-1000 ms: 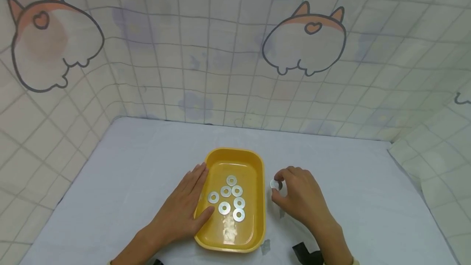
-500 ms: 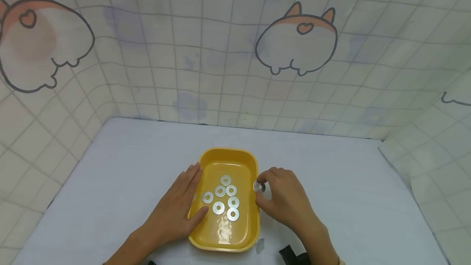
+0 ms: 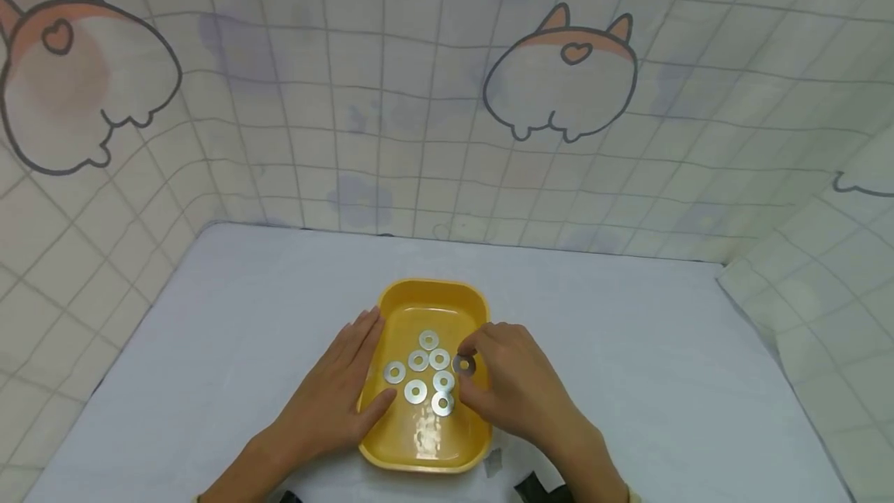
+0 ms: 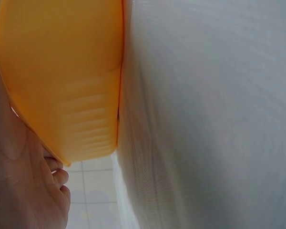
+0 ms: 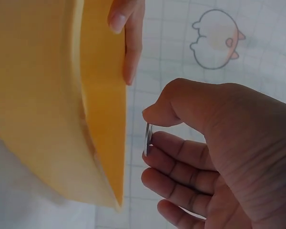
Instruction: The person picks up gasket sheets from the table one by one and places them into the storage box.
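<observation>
Head view shows a washer (image 3: 464, 365) pinched by the right hand (image 3: 513, 390) over the yellow tray (image 3: 433, 293), beside six flat washers (image 3: 423, 375); the tray's long axis runs front to back. Left hand (image 3: 335, 402) rests flat, fingers straight, against the tray's left wall.

One yellow tray (image 3: 408, 452) sits on one table (image 3: 628, 348). Six washers (image 3: 417, 361) lie in the tray and a seventh washer (image 3: 463, 365) is pinched above it. Two hands (image 3: 335, 398) show.
</observation>
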A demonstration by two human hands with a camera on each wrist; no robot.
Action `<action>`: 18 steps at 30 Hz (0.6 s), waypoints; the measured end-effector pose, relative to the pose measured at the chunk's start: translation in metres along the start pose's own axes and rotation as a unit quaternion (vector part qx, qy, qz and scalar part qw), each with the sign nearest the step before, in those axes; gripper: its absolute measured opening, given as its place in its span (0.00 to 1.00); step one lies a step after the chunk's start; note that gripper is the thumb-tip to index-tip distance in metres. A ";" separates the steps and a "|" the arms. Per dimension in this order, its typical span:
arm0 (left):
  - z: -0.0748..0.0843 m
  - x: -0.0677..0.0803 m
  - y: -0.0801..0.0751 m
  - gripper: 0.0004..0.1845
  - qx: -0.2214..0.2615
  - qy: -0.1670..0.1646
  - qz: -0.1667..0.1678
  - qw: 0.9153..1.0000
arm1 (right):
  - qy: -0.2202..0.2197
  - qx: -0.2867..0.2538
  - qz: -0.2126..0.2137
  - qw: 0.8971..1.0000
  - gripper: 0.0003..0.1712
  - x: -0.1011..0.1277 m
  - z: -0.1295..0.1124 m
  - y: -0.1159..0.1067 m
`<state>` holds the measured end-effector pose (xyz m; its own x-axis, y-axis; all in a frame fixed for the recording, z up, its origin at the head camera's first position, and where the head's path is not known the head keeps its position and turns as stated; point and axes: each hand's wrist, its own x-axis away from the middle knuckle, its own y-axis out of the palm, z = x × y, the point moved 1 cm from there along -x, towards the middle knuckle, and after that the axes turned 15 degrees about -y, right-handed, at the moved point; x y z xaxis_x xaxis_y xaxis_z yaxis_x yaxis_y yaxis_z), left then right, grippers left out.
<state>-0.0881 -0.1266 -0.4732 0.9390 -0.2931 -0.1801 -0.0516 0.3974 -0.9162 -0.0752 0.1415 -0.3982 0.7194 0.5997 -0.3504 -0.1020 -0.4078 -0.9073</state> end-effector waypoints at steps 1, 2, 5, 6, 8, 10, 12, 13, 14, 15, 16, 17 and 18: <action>0.000 0.000 0.000 0.50 0.002 0.001 0.001 1.000 | -0.008 -0.005 0.001 1.000 0.09 -0.001 -0.002 0.000; 0.000 -0.001 0.000 0.50 0.002 0.002 0.002 1.000 | -0.015 -0.008 0.001 1.000 0.09 -0.002 -0.004 0.000; 0.001 -0.001 -0.001 0.51 0.003 0.004 0.003 1.000 | -0.040 -0.013 0.002 0.999 0.10 -0.004 -0.011 0.000; 0.001 -0.001 -0.001 0.50 0.002 0.005 0.003 1.000 | -0.046 -0.015 0.003 0.999 0.10 -0.005 -0.014 -0.001; 0.001 -0.001 -0.002 0.50 -0.001 0.006 0.003 1.000 | -0.058 -0.012 0.005 0.998 0.10 -0.006 -0.018 0.000; 0.002 -0.001 -0.002 0.50 -0.002 0.006 0.002 1.000 | -0.066 -0.012 0.004 0.998 0.10 -0.007 -0.020 0.001; 0.001 -0.001 -0.002 0.50 -0.005 0.005 0.003 1.000 | -0.073 -0.008 0.001 0.997 0.10 -0.008 -0.022 0.002; 0.001 -0.001 -0.002 0.50 -0.006 0.005 0.004 1.000 | -0.077 -0.007 0.000 0.997 0.10 -0.008 -0.023 0.003; 0.001 -0.001 -0.002 0.50 -0.007 0.005 0.005 1.000 | -0.081 -0.006 -0.002 0.997 0.10 -0.009 -0.023 0.003; 0.001 -0.001 -0.002 0.50 -0.007 0.006 0.006 1.000 | -0.086 -0.004 -0.004 0.996 0.10 -0.009 -0.024 0.004; 0.001 -0.001 -0.002 0.50 -0.007 0.006 0.008 1.000 | -0.089 -0.002 -0.006 0.996 0.11 -0.010 -0.025 0.005; 0.000 0.000 -0.002 0.50 -0.007 0.007 0.009 1.000 | -0.092 -0.001 -0.008 0.996 0.11 -0.010 -0.025 0.005; 0.000 0.000 -0.002 0.50 -0.006 0.008 0.009 1.000 | -0.093 -0.001 -0.011 0.996 0.11 -0.011 -0.026 0.005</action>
<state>-0.0882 -0.1271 -0.4709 0.9323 -0.2997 -0.2023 -0.0732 0.3916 -0.9172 -0.0654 0.1148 -0.3933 0.5818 0.7253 -0.3681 -0.0871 -0.3943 -0.9148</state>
